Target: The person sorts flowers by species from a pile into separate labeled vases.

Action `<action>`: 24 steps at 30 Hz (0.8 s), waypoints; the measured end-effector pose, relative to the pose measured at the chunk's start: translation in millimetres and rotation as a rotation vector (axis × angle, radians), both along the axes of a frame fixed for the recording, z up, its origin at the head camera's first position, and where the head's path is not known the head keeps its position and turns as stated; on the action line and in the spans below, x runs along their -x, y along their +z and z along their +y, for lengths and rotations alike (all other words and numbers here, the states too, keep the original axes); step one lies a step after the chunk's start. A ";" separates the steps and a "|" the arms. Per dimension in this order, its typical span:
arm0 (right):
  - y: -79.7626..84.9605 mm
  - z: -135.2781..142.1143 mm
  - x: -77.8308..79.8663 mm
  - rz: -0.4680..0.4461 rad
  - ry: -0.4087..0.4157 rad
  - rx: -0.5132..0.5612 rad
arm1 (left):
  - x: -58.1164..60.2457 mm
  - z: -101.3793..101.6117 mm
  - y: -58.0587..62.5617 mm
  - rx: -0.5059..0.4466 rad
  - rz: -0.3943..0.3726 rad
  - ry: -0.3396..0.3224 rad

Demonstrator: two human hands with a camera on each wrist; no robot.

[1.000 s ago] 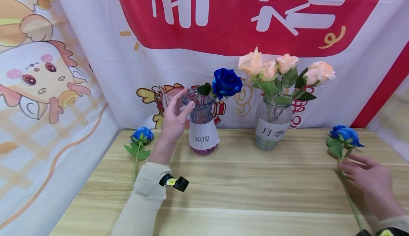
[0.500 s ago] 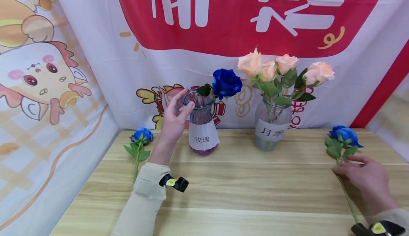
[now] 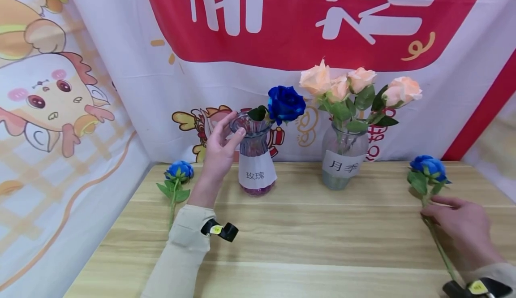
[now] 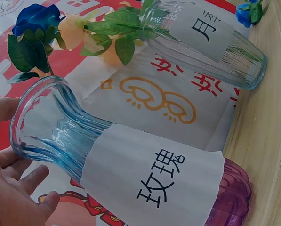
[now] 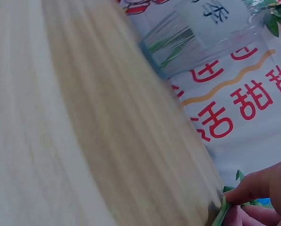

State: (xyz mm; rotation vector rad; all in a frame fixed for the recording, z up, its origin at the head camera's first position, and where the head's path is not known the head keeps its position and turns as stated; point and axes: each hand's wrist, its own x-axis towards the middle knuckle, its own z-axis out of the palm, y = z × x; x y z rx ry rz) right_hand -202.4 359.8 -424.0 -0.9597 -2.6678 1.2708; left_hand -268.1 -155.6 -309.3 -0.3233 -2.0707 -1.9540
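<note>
My left hand holds the flared rim of a fluted glass vase, thumb on the near side and fingers at its left. The vase is bluish above and purple at the base, with a white paper label round it. One blue rose stands in it, leaning right. At the right of the table, my right hand pinches the green stem of another blue rose between thumb and fingers, just below its leaves. In the right wrist view the thumb and fingers meet on the stem.
A clear glass vase with a white label holds several peach roses right of centre. Another blue rose lies on the wooden table, left of my left forearm. Printed cloth hangs behind.
My right hand has closed on the rose's stem, and the bloom has shifted slightly left and up. The left hand and both vases have stayed in place.
</note>
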 end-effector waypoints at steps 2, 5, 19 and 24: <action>0.8 0.8 1.1 -0.002 -0.005 0.052 | 0.9 -0.7 -0.5 0.003 0.001 -0.001; 2.9 2.5 1.9 0.030 0.001 0.167 | 2.2 -1.1 -1.5 0.007 -0.004 -0.007; 28.0 -13.6 3.9 0.357 -0.032 1.151 | 2.7 -1.1 -2.2 0.016 -0.007 -0.002; 39.0 -30.5 3.6 0.412 -0.011 1.291 | 2.1 -1.7 -1.8 0.017 -0.006 0.001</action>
